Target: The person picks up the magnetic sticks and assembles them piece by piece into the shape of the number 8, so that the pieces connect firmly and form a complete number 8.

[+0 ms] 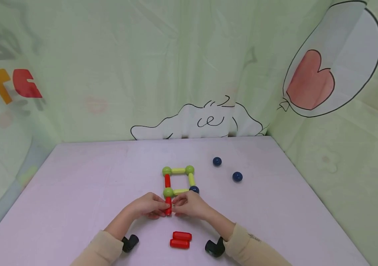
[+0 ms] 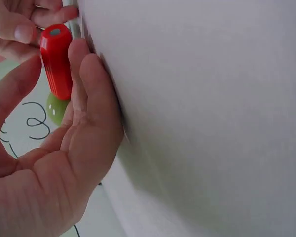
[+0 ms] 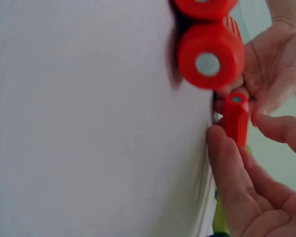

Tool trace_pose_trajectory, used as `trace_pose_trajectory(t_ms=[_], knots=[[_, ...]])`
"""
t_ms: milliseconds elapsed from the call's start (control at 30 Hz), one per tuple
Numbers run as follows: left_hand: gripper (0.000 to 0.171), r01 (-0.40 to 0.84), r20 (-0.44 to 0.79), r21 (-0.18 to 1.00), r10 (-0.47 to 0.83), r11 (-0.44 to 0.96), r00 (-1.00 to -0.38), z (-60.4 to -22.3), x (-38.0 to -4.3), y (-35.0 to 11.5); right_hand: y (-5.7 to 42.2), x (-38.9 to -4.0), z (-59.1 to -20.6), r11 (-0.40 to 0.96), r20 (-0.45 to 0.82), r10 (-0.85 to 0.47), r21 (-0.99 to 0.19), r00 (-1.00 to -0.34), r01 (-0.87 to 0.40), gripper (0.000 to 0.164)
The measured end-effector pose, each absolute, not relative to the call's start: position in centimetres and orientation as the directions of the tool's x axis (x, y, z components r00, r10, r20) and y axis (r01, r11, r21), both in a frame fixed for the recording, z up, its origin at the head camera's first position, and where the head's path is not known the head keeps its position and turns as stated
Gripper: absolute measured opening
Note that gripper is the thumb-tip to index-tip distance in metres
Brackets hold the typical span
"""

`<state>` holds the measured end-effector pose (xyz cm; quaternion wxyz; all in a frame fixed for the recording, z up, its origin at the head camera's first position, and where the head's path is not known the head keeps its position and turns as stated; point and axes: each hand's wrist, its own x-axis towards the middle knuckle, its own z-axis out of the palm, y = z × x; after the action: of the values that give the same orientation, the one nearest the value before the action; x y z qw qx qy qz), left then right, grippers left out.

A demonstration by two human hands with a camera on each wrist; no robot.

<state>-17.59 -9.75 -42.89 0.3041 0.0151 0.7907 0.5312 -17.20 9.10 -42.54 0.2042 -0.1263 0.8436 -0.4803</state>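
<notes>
In the head view, a flat square of magnetic building rods and balls lies on the table. Its corners are a front-left green ball, two green balls behind and a dark blue ball. Yellow-green rods form three sides and a red rod the left one. Another red magnetic rod extends toward the person from the front-left ball. My left hand pinches this rod between thumb and fingers. From the other side, my right hand has relaxed fingers right beside it, its thumb apart from the rod.
Two loose red rods lie side by side between the forearms, close to the person. Two dark blue balls sit to the right of the square. Black wrist mounts show at both wrists. A printed curtain stands behind the table.
</notes>
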Motion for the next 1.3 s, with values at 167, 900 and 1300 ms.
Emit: trace_pose_trajectory(t_ms=[167, 900, 1300], knots=[[0.020, -0.324, -0.493, 0.832, 0.331, 0.450, -0.805, -42.7, -17.6, -9.7, 10.4, -17.5, -41.9, 0.558, -0.093, -0.445, -0.806, -0.891, -0.195, 0.023], [0.027, -0.382, -0.531, 0.816, 0.301, 0.434, -0.792, -43.2, -18.3, -10.0, 18.4, -25.3, -40.8, 0.838, 0.210, -0.143, -0.495, -0.967, -0.231, 0.030], [0.037, -0.439, -0.554, 0.816, 0.289, 0.377, -0.781, -43.4, -18.7, -9.9, 19.7, -29.0, -42.0, 0.856, 0.101, -0.075, -0.504, -0.992, -0.116, 0.036]])
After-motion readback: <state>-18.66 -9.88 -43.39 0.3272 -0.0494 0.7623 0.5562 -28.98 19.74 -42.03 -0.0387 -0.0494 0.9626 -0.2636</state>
